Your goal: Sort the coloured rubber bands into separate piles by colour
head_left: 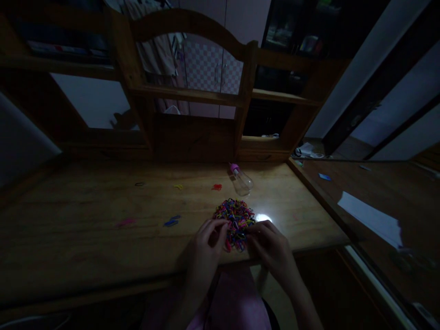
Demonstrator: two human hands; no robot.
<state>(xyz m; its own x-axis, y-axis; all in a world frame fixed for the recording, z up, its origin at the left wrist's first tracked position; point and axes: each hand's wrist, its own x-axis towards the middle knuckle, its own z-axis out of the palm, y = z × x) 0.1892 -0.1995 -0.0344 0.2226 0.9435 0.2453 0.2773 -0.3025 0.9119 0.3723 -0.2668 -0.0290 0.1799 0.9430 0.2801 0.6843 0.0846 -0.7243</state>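
Observation:
A heap of small coloured loops point(235, 213) lies near the front edge of the wooden desk point(103, 247); I cannot tell whether they are paper clips or rubber bands. My left hand point(208, 236) is at the heap's left side, thumb and fingertips pinched together. Opposite it, my right hand point(270, 238) pinches at the heap's right edge. What either pinch holds is too small and dark to make out. Sorted by colour, small groups lie to the left: red loops point(217, 187), yellow loops point(178, 186), blue loops point(172, 221), pink loops point(126, 222) and a dark loop point(139, 184).
Behind the heap, a clear bottle with a pink top point(243, 181) lies on its side. A wooden shelf unit point(192, 137) rises along the desk's back. To the right, white paper point(371, 217) and a blue card point(324, 176) rest on a brown surface.

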